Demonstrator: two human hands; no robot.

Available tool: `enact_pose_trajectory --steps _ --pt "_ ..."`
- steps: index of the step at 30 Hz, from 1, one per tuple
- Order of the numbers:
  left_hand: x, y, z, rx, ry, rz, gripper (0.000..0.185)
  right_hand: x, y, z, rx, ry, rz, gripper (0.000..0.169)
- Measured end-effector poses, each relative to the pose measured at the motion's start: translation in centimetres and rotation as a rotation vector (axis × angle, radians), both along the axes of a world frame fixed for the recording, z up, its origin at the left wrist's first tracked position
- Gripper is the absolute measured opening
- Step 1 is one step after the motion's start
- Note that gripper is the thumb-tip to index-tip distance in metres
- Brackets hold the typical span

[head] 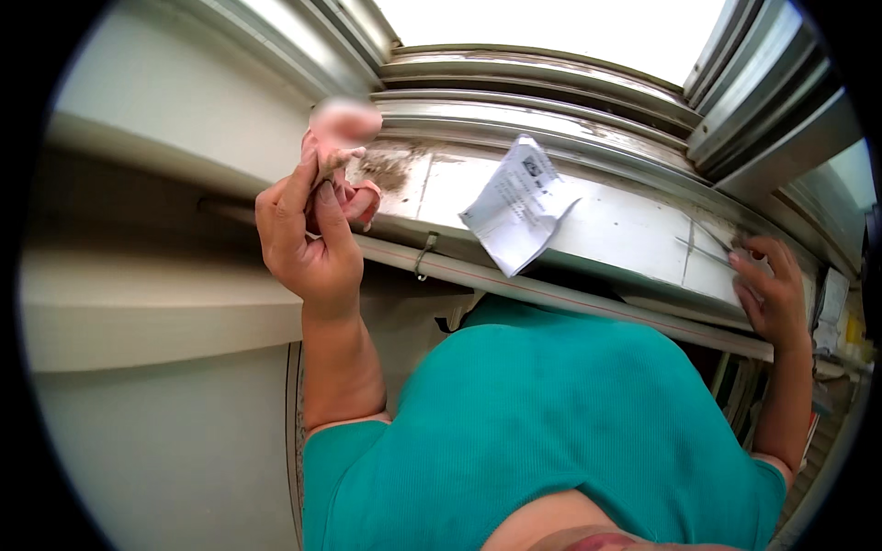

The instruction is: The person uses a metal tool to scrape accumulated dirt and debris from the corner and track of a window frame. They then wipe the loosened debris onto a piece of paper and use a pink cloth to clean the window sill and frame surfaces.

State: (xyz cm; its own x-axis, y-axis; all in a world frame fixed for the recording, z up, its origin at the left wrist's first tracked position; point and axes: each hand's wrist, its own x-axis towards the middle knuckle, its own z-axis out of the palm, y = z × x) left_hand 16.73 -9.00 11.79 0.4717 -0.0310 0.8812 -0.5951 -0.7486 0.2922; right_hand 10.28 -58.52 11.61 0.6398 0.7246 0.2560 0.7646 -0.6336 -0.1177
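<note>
Raised at the left, my left hand (313, 234) pinches a crumpled pink cloth (362, 200) with dirty patches between thumb and fingers. The upper part of the cloth is blurred. On the right, over the tiled sill, my right hand (772, 289) has its fingers around the near end of a slim two-pronged metal tool (706, 246), scissors or tweezers. Its prongs are apart and point left along the sill; the handle end is mostly hidden by my fingers. Between my hands, a creased sheet of printed paper (517, 206) lies on the white sill (613, 241), overhanging its front edge.
Behind the sill run the metal tracks (537, 113) of a sliding window, stained with dirt. Dark grime (386, 171) marks the sill's left end. A pale pipe (496, 275) with a wire tie (425, 256) runs below the front edge. Small items (834, 310) crowd the far right.
</note>
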Motion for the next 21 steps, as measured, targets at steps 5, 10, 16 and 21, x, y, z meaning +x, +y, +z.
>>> enact_pose_trajectory --steps 5,10,16,21 --pt "-1.8 2.5 -0.3 -0.069 -0.068 0.105 0.027 1.8 6.9 1.3 0.010 -0.101 0.095 0.074" --pt "-3.6 3.2 -1.8 -0.435 -0.028 0.065 0.028 6.2 18.1 1.8 -0.062 -0.083 0.150 0.075" --pt "-3.2 1.9 -1.6 -0.679 0.049 -0.202 0.028 8.5 23.9 1.2 -0.181 -0.053 0.102 0.079" --pt "2.0 -2.4 0.4 -0.577 0.126 -0.676 0.026 7.9 23.1 1.0 0.111 0.036 0.066 0.063"
